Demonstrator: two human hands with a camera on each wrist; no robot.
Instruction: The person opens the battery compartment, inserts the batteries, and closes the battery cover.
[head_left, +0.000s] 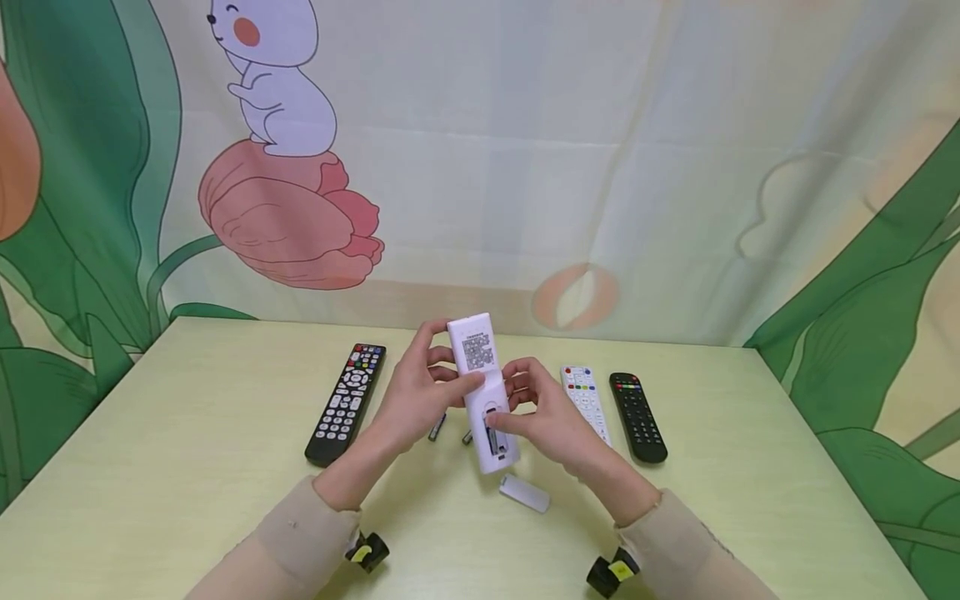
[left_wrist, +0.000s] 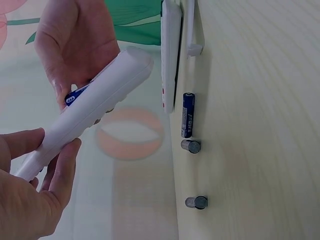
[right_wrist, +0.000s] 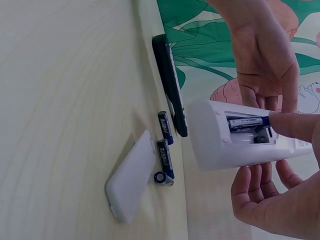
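My left hand (head_left: pixel 420 392) grips the upper part of a white remote control (head_left: pixel 474 337), held above the table with its back facing up. The battery compartment is uncovered; one dark blue battery (right_wrist: pixel 245 124) lies in it, with one end raised in the left wrist view. My right hand (head_left: pixel 551 417) holds the remote's lower part: the thumb presses on that battery's end and the other fingers curl at the remote's side. Below lies the white battery cover (head_left: pixel 525 493). Three loose batteries (left_wrist: pixel 188 115) are on the table, partly hidden by the remote in the head view.
On the table (head_left: pixel 187 500), a black remote with white buttons (head_left: pixel 348 404) lies at left. To the right are another white remote (head_left: pixel 585 400), partly behind my right hand, and a smaller black remote (head_left: pixel 639 417). A printed cloth backdrop (head_left: pixel 465 167) hangs behind the table.
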